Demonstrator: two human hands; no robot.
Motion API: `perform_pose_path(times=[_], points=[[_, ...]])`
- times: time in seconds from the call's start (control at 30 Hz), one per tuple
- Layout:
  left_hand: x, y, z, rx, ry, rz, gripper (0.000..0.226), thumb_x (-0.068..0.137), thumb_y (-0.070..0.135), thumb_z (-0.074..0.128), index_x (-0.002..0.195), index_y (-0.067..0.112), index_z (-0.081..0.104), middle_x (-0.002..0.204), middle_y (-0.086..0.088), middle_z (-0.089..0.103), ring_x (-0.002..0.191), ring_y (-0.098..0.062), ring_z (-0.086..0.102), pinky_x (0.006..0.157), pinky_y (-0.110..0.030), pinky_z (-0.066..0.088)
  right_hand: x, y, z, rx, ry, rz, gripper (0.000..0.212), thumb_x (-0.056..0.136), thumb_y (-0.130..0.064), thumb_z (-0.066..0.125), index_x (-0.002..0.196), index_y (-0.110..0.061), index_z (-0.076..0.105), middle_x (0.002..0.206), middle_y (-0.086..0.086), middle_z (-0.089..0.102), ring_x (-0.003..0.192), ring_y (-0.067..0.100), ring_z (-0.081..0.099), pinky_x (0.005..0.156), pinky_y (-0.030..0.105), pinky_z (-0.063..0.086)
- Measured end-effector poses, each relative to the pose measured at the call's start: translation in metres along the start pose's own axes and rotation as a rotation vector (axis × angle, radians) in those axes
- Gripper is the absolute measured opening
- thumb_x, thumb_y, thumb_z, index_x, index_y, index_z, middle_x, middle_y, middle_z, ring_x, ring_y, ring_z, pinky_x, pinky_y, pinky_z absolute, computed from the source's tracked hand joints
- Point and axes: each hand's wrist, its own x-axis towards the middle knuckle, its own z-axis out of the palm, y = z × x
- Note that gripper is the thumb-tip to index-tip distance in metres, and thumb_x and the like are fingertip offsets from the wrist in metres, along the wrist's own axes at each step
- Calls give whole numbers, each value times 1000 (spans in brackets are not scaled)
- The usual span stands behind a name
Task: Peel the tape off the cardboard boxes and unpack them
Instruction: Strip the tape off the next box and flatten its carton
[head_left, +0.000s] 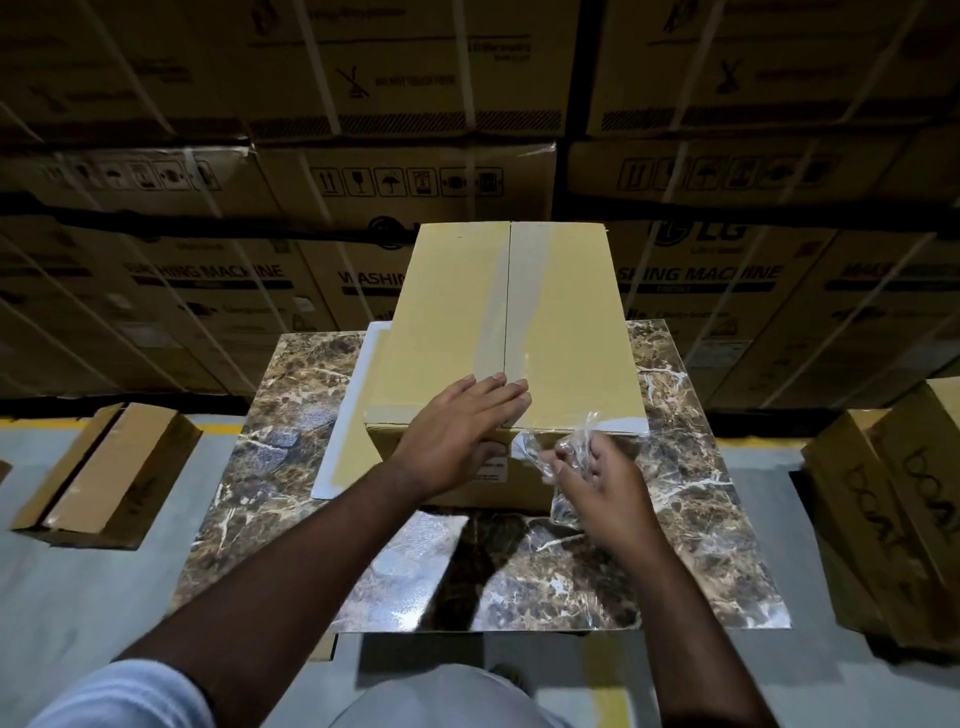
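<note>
right hand (592, 483) pinches crumpled clear tape (563, 457) at the tan cardboard box (467, 322) front edge. left hand (457, 426) lies flat, steadying the lid. peeling underway; next, pull along the seam.

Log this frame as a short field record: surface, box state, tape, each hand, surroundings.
surface: marble-pattern table
box: cardboard box on the table, flaps closed
tape: clear tape along the top seam; crumpled peeled end at the near edge
left hand: flat on the box's near edge
right hand: pinches the peeled end
surroundings: stacked washing machine cartons behind
</note>
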Motion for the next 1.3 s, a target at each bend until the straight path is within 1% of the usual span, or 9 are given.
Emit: perform_pose_path(times=[0.1,0.3,0.37,0.47,0.57,0.77,0.9,1.07,1.3], points=[[-3,-3,1,43,2,32,79,94,34,70,162,25,29,169,8,21,157,-14,16,128,-40,17,-4,-3,-4,-52,-19,-1,14,102,-17,61,115,-24,63,104,2,70,82,12,67,61,21,52],[-5,-3,2,39,41,30,76,93,35,70,159,24,34,168,7,28,156,-15,21,127,-40,18,-7,3,-36,39,130,-26,18,103,-9,58,100,-24,68,97,2,71,79,10,66,60,21,50],[-1,4,-2,22,65,-13,73,88,39,71,152,23,43,163,6,37,152,-17,29,125,-42,22,-3,11,-43,197,233,38,12,103,-11,60,107,-17,70,104,4,73,92,19,70,71,27,56],[20,22,-5,2,103,-16,65,80,43,75,134,15,55,143,-5,51,134,-25,44,112,-46,38,-4,9,-40,260,197,32,16,102,-11,60,98,-21,71,91,4,73,83,28,67,73,41,55],[37,42,6,-8,54,68,80,78,34,82,148,17,46,160,-7,40,148,-25,34,122,-44,28,-8,3,-32,247,192,-5,15,103,-19,60,98,-28,70,90,12,71,77,30,65,68,57,57],[35,35,18,-30,57,48,86,85,29,82,158,22,37,166,4,33,154,-18,28,126,-40,22,-18,18,-58,117,386,18,17,104,-16,58,97,-29,66,91,-4,69,71,5,62,59,27,46],[36,38,23,-30,75,46,81,87,32,79,157,22,39,166,6,33,154,-17,28,126,-39,23,-21,30,-86,79,524,6,15,102,-6,57,104,-17,67,86,0,66,67,10,53,60,26,39],[36,40,22,-35,66,37,78,89,32,76,157,24,39,166,8,33,154,-16,27,125,-41,24,-16,40,-105,81,718,93,23,101,-3,54,103,-22,67,88,-2,65,70,16,56,64,30,43],[48,61,14,4,146,-24,60,84,40,75,139,25,56,147,1,54,138,-23,47,112,-43,37,-15,33,-87,161,721,149,17,106,-13,50,113,-20,64,107,8,66,81,18,61,58,25,43]])
